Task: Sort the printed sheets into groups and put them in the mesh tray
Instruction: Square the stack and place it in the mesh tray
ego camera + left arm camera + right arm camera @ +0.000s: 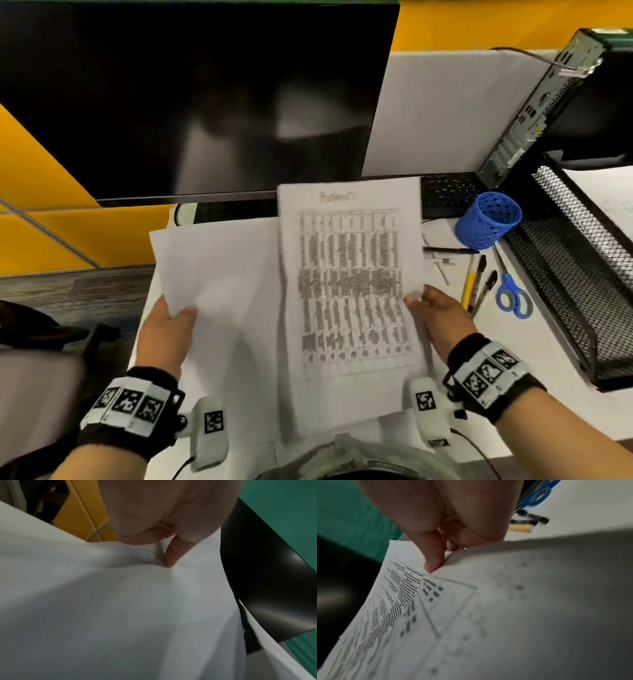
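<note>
Two hands, one sheet each — left hand [164,334] pinching a blank-faced sheet [219,274], right hand [440,317] pinching a printed table sheet [349,291], both above the desk left of one mesh tray [575,260] — print sharp only in the right wrist view.

The print on the white sheet with the dense grey table [349,291] was smeared by motion, so I could not read it or its heading. My left hand [166,337] hid its fingers behind the plain white sheet [219,274], only the thumb showing. My right hand [440,318] kept its fingers under the table sheet's right edge. To the right of that sheet, the black wire-mesh tray [582,274] ran off the picture's edge, and the white paper [606,195] lying in it was too faint to tell.
</note>
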Tool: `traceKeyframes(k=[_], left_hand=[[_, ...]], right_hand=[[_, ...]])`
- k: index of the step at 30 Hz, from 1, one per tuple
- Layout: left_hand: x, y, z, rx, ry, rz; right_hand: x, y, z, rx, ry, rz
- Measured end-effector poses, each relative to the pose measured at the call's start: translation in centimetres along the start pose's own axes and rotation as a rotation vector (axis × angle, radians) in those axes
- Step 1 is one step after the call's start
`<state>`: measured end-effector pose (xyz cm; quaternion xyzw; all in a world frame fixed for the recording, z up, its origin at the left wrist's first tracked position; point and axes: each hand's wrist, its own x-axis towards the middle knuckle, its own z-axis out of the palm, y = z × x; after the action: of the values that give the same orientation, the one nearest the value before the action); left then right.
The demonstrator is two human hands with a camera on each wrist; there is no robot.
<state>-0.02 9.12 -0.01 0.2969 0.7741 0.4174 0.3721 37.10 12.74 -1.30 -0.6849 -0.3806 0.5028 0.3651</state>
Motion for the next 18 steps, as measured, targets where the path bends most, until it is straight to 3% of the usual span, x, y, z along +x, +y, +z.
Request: traceKeyframes(k=[7, 11, 13, 16, 18], left_hand=[[-2.4, -0.7, 3.3, -0.371, -0.080, -0.153], [-3.5, -0.9, 4.5, -0.036, -0.161, -0.011], [-3.4, -1.4, 4.6, 0.066, -0.147, 0.028], [-2.8, -2.3, 3.5, 0.086, -0.116, 0.031], [-2.3, -3.0, 3.0, 0.058, -0.122, 0.005]], right_hand=[[-0.5, 1.4, 6.0, -0.368, -0.316, 0.082], [-0.5, 1.5, 7.0, -0.572, -0.458, 0.119], [0.1, 1.6, 6.8, -0.527, -0.401, 0.172], [1.5, 1.9, 6.0, -0.485, -0.099, 0.198], [1.6, 1.6, 5.6, -0.557, -0.013, 0.212]])
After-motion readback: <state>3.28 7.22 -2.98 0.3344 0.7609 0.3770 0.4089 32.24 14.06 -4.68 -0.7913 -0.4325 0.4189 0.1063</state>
